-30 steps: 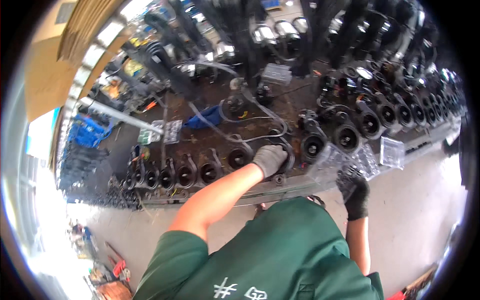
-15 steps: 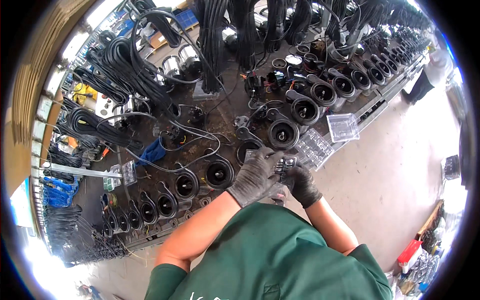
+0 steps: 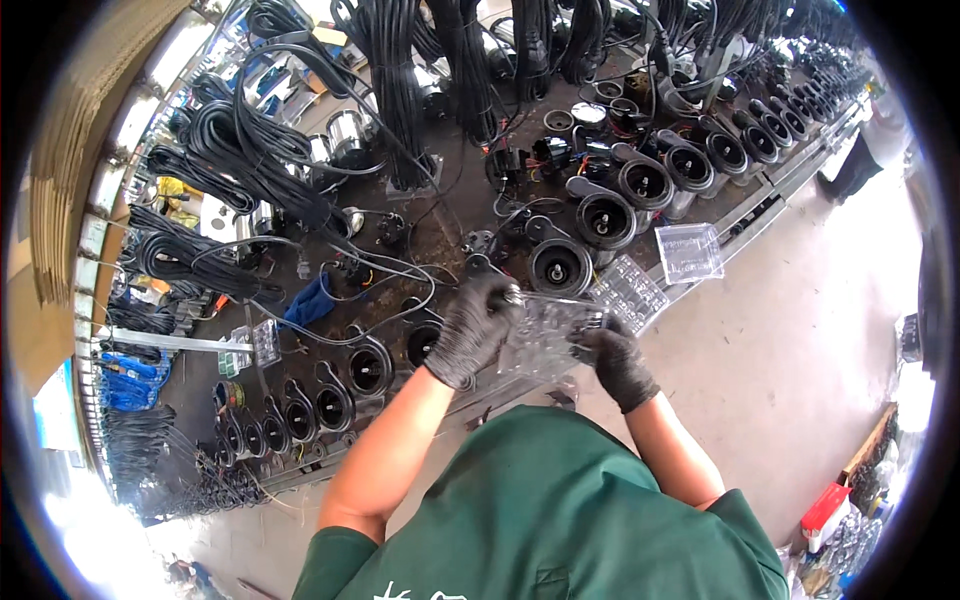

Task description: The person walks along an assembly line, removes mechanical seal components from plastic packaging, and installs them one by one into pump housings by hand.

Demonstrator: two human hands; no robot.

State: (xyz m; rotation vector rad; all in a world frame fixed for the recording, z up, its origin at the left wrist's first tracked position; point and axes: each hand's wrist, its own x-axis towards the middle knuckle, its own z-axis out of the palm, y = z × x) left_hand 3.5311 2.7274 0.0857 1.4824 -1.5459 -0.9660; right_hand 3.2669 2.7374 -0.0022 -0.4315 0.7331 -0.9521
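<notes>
Item 1: clear plastic tray [image 3: 548, 345] — thin, glossy; held up between both hands, over the near edge of the dark surface [image 3: 432, 236]. Contents, if any, lost in glare and blur.

Item 2: left grip [image 3: 470, 332], dark-gloved; clenched on the tray's left side, fingers curled at its upper corner.

Item 3: right grip [image 3: 615, 362], dark-gloved; fingers bent and apparently pinching the tray's right edge.

Item 4: compartmented tray [image 3: 630, 296], clear; lying at the surface's edge, just right of the held one. Flat clear box [image 3: 689, 252] beside it, farther right.

Item 5: round black housing [image 3: 560, 267], cupped, upright, just beyond the held tray; others like it in a row to either side. Blue cloth [image 3: 310, 302] to the left.

Step in hand, as judged: handling the tray with both hands. Next move calls for level, even support from both sides — thin plastic would likely flex or slip if pulled unevenly
</notes>
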